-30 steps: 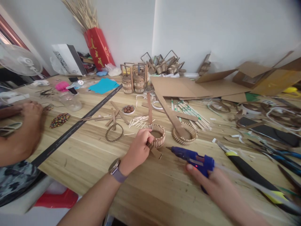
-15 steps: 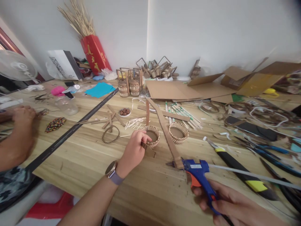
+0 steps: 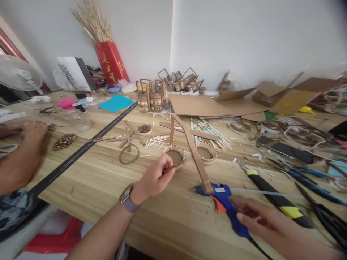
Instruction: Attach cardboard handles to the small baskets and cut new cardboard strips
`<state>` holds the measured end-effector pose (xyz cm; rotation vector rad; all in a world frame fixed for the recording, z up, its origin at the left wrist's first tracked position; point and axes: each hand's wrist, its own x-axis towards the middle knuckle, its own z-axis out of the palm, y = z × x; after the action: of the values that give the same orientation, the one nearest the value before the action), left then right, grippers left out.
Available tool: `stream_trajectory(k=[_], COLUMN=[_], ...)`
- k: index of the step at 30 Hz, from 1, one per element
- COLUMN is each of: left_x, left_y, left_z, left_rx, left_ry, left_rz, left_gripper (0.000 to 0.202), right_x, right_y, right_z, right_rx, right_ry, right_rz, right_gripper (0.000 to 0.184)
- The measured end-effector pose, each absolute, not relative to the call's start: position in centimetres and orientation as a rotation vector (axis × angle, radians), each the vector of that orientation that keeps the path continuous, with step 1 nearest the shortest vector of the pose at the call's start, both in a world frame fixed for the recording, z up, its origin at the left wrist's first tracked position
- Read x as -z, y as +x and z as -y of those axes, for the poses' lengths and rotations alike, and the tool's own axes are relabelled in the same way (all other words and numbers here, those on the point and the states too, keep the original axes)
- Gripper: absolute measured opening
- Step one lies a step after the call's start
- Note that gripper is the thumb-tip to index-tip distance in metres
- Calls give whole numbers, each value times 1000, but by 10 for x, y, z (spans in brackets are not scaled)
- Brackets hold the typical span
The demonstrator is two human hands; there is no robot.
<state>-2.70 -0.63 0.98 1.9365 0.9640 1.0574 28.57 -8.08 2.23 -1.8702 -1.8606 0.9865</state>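
A small round basket (image 3: 177, 147) of short pale sticks with a brown base stands in the middle of the table. From its far side rises a brown cardboard strip (image 3: 171, 130). My left hand (image 3: 158, 175) is closed in a pinch at the basket's near rim, and its fingers hide that part. A blue hot glue gun (image 3: 230, 211) with an orange trigger lies on the table, its nozzle to the left. Beside its handle is my right hand (image 3: 267, 220), fingers apart and not wrapped round it. A long cardboard strip (image 3: 195, 151) runs from the glue gun's front towards the back.
A second basket (image 3: 206, 153) stands to the right, and a stick ring (image 3: 128, 154) lies left. A utility knife (image 3: 273, 195), pliers (image 3: 314, 180) and a phone (image 3: 287, 148) are on the right. Another person's hand (image 3: 34, 131) rests at far left.
The glue gun has gone from my right hand's grip to the table, and that hand's fingers have loosened. My left hand has changed from reaching over the basket's rim to a pinch.
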Motion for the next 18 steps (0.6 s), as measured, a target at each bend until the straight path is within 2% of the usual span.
stream_trajectory(k=[2, 4, 8, 10, 12, 16, 18], left_x=[-16, -20, -19, -16, -15, -22, -26], left_y=[-27, -23, -6, 0, 0, -22, -34], left_z=[12, 17, 25, 26, 24, 10, 1], left_rx=[-819, -538, -193, -184, -228, -473, -660], left_ry=[2097, 2254, 2480, 2520, 2469, 2213, 2141], left_rz=[-835, -726, -717, -772, -795, -805, -881], left_gripper=[12, 16, 15, 18, 23, 40, 29], right_x=[-30, -37, -36, -29, -23, -24, -27], right_y=[278, 262, 221, 208, 204, 217, 226], right_z=[77, 74, 70, 67, 61, 40, 27], right_rx=[-707, -634, -876, -904, -849, -729, -725], right_ry=[-1866, -1698, -1157, -959, -938, -1230, -1352], right_rz=[1944, 2075, 2303, 2272, 2195, 2032, 1969], right_gripper=[46, 38, 31, 25, 21, 26, 31])
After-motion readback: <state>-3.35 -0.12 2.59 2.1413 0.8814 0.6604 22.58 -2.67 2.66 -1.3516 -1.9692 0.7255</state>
